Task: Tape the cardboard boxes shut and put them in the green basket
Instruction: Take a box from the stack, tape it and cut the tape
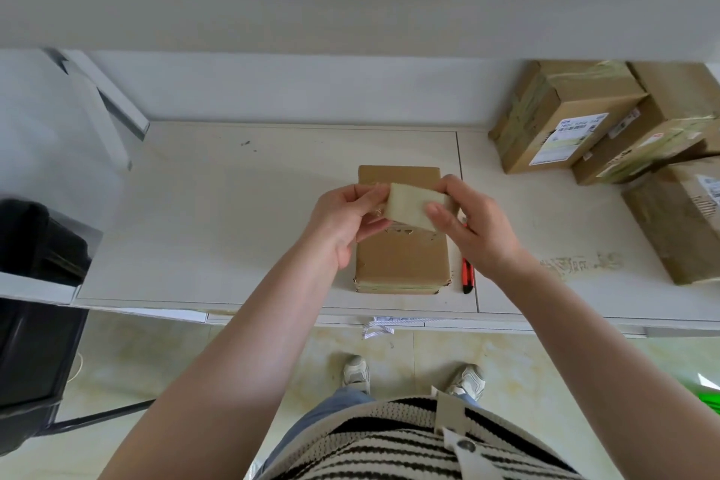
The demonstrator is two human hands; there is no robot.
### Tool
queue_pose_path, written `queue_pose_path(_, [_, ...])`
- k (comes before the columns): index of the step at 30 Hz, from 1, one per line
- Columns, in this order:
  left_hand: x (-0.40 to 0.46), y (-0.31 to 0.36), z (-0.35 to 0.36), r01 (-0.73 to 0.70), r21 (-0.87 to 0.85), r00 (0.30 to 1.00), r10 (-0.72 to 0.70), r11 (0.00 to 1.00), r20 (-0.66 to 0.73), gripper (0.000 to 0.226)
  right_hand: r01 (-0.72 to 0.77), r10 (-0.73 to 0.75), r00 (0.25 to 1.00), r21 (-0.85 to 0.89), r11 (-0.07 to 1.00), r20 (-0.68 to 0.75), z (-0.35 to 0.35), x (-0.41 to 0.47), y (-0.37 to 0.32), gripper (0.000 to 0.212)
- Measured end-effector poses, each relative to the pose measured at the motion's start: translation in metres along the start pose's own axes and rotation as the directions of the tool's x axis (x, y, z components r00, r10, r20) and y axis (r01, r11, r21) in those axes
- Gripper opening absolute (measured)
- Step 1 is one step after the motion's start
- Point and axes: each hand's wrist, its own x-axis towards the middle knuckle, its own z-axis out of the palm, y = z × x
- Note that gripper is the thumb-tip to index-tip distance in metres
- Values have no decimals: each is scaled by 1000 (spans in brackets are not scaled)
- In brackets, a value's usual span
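Note:
A flat brown cardboard box [403, 257] lies on the white table [218, 214] in front of me. Above it I hold a pale roll of tape [411, 207]. My right hand [475, 226] grips the roll from the right, thumb on its face. My left hand [345, 218] pinches the roll's left edge, where the clear tape end seems to be. Both hands hover over the box's far half and hide its middle. A sliver of the green basket [707, 397] shows at the lower right edge.
A red and black utility knife [467, 275] lies just right of the box. Several taped cardboard boxes [584, 121] are stacked at the table's back right. A black bin [35, 323] stands at the left. A shelf overhangs the table.

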Motion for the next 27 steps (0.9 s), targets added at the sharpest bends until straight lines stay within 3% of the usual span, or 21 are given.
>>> queue_pose_path(2, [0, 1, -5, -40, 73, 998, 44, 997, -50, 17, -16, 17, 1000, -54, 998, 17, -6, 0, 3, 14])
queue_pose_path(6, [-2, 3, -16, -156, 154, 982, 169, 976, -79, 18, -171, 187, 982, -414, 894, -3, -19, 6, 18, 43])
queue_pose_path(11, [11, -19, -33, -122, 239, 945, 187, 963, -268, 22, -262, 311, 950, -575, 775, -14, -5, 34, 14, 51])
queue_pose_path(16, [29, -43, -38, -51, 154, 929, 104, 987, -355, 22, -337, 398, 917, -574, 746, -21, 19, 52, 9, 48])
queue_pose_path(27, [52, -70, -34, -3, 3, 946, 4, 1000, -325, 23, -389, 426, 902, -572, 722, -76, 29, 54, 8, 46])
